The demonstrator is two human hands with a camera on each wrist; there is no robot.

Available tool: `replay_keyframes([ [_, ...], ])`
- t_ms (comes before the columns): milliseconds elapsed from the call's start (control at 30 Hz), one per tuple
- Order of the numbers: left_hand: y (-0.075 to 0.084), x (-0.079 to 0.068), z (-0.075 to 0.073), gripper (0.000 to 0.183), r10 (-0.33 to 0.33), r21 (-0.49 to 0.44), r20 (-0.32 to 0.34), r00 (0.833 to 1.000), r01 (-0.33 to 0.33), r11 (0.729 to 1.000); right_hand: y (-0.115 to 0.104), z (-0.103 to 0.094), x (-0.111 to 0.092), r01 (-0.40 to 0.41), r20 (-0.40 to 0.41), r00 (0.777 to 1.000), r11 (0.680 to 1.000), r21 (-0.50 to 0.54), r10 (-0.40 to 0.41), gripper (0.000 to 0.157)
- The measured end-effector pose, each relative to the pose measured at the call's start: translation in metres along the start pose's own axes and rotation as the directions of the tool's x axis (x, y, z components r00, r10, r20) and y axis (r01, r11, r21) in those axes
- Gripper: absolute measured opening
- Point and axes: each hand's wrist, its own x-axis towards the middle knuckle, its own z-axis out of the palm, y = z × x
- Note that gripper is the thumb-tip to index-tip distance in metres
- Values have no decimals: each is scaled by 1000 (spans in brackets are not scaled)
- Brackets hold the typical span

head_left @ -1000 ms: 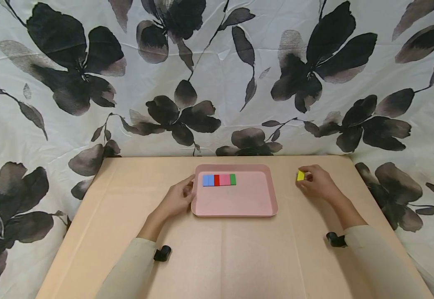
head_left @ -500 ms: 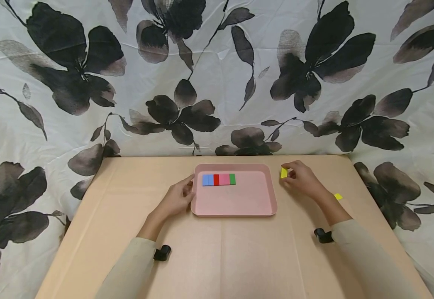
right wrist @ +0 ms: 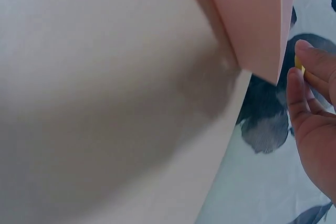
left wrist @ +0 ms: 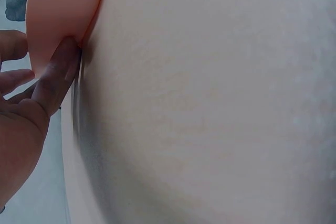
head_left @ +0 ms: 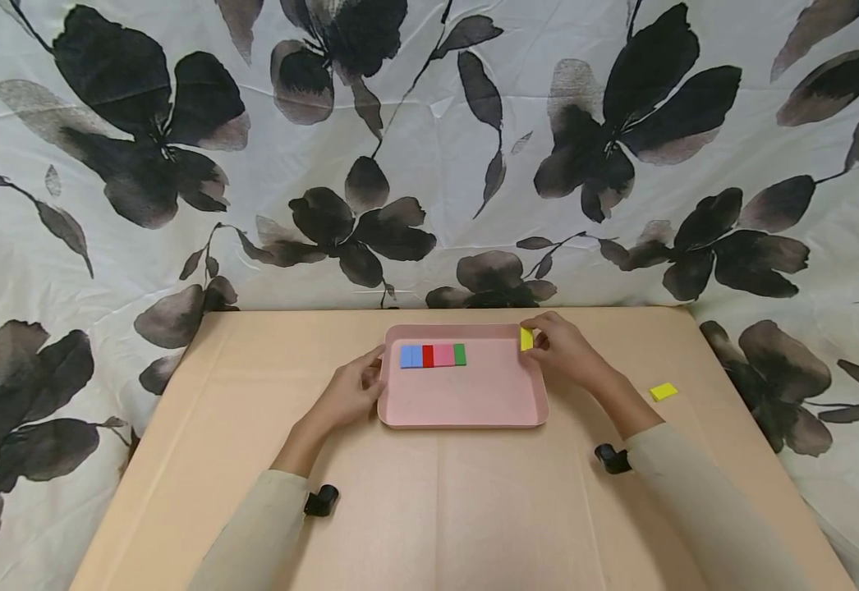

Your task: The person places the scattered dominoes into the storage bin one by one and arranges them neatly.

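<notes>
A pink tray (head_left: 466, 402) lies on the table. A row of small coloured tiles sits in its upper left: blue tiles (head_left: 411, 356), a red tile (head_left: 428, 356), a pink section (head_left: 444, 355) and a green tile (head_left: 461, 355). My left hand (head_left: 348, 387) holds the tray's left edge; in the left wrist view its thumb (left wrist: 63, 66) presses the outer wall. Over the tray's upper right corner, my right hand (head_left: 566, 349) pinches a yellow tile (head_left: 526, 339) between thumb and fingers. The right wrist view shows only a sliver of that yellow tile (right wrist: 298, 62).
Another yellow tile (head_left: 663, 391) lies on the table (head_left: 503, 509) right of the tray, beside the right forearm. A floral cloth (head_left: 429, 148) hangs behind the table's far edge and shows along its sides.
My right hand has carried the yellow tile leftward from the right side of the table to the tray's corner, uncovering the other yellow tile. The left hand and tray stay put.
</notes>
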Motion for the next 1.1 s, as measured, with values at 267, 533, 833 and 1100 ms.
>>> replay_keyframes([
  [267,-1,0,0,68,-5,-7,2,1000,5,1000,-22,17,14,39,46,998,999,-4,-38,53],
  [533,-2,1,0,68,-11,-15,4,1000,11,1000,-33,39,29,75,80,994,996,-40,-72,49],
  [833,2,0,-1,68,-18,-15,7,1000,18,1000,-40,56,38,130,63,991,969,-209,-119,42],
  [1100,1,0,0,68,-13,-19,3,1000,13,1000,-44,66,39,70,114,992,985,-156,-52,41],
])
